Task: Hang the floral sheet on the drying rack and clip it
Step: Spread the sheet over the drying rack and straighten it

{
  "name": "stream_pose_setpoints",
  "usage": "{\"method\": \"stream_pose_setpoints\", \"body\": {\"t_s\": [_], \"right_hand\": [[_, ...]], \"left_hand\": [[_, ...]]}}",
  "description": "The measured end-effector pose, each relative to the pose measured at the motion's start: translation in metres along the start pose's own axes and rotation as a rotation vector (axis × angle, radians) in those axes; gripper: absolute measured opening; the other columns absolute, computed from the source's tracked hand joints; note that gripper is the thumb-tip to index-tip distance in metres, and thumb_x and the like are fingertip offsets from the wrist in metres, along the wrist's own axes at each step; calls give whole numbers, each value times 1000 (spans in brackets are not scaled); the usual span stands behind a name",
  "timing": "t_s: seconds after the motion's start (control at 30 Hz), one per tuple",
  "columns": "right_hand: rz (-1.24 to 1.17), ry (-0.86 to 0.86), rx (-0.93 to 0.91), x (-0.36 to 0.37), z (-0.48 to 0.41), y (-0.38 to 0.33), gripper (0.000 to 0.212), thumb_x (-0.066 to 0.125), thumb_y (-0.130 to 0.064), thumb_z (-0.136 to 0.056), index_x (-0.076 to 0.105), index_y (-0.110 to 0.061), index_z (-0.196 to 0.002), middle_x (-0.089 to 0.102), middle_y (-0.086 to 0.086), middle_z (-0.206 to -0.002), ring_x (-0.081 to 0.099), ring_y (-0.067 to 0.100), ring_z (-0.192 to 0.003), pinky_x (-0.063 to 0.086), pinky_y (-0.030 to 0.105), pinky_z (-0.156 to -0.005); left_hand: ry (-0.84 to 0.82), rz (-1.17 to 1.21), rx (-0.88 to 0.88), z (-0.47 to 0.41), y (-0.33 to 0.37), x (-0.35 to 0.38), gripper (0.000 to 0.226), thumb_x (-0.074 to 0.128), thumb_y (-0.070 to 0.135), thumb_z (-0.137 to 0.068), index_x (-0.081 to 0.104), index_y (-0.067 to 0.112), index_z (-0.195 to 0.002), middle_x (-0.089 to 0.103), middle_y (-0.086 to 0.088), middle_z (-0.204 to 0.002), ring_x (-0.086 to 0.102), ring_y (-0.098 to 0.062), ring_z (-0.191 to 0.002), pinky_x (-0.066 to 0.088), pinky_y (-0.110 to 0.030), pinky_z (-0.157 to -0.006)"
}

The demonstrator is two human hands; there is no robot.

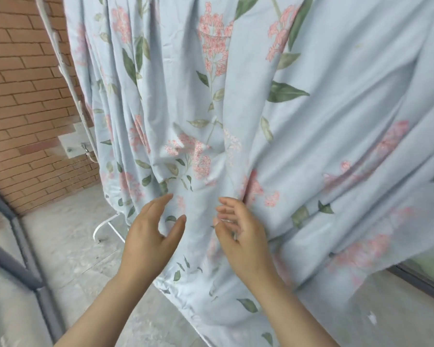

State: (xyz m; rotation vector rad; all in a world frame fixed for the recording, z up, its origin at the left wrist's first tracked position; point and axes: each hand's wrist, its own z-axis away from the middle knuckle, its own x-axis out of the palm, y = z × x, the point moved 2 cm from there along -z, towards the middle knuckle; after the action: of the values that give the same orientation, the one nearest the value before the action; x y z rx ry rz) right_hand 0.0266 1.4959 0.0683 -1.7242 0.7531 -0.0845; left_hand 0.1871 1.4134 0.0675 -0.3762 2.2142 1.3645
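The floral sheet (pixel 248 108), pale blue with pink flowers and green leaves, hangs in deep folds over the white drying rack (pixel 68 78) and fills most of the view. Its lower hem reaches near the floor. My left hand (pixel 153 236) is in front of the sheet, fingers spread and relaxed, holding nothing. My right hand (pixel 238 229) is beside it with fingers loosely bent, close to a fold of the fabric, and no cloth is visibly gripped. No clip is in view.
A red brick wall (pixel 23 96) stands at the left, with a white bracket (pixel 75 144) fixed to it. The rack's white foot (pixel 105 226) rests on the grey tiled floor (pixel 73 259). A dark railing (pixel 28 259) runs along the lower left.
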Motion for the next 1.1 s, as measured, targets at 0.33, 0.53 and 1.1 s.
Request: {"method": "stream_pose_setpoints", "body": {"t_s": [0.33,0.53,1.1], "right_hand": [[-21,-170,2,-112,113,15,22,61,-17,-92,63,-26,-111,66,-12,-108,62,-1,-102,50,20,-92],[-31,-165,26,-153,149,18,21,59,-16,-93,64,-20,-112,67,-10,-108,61,0,-103,47,16,-91],[-67,-272,-2,-269,202,43,21,57,-17,-95,62,-29,-111,65,-14,-108,60,-5,-102,44,7,-86]], "left_hand": [[108,-19,-163,162,82,34,42,67,32,-86,58,28,-127,54,16,-115,52,5,-87,47,-30,-82],[74,2,-137,193,114,60,40,67,29,-86,59,25,-125,58,16,-115,55,-5,-110,42,-19,-87],[127,-69,-210,278,197,131,35,65,30,-87,61,26,-121,61,13,-118,57,-5,-111,48,-31,-94]]}}
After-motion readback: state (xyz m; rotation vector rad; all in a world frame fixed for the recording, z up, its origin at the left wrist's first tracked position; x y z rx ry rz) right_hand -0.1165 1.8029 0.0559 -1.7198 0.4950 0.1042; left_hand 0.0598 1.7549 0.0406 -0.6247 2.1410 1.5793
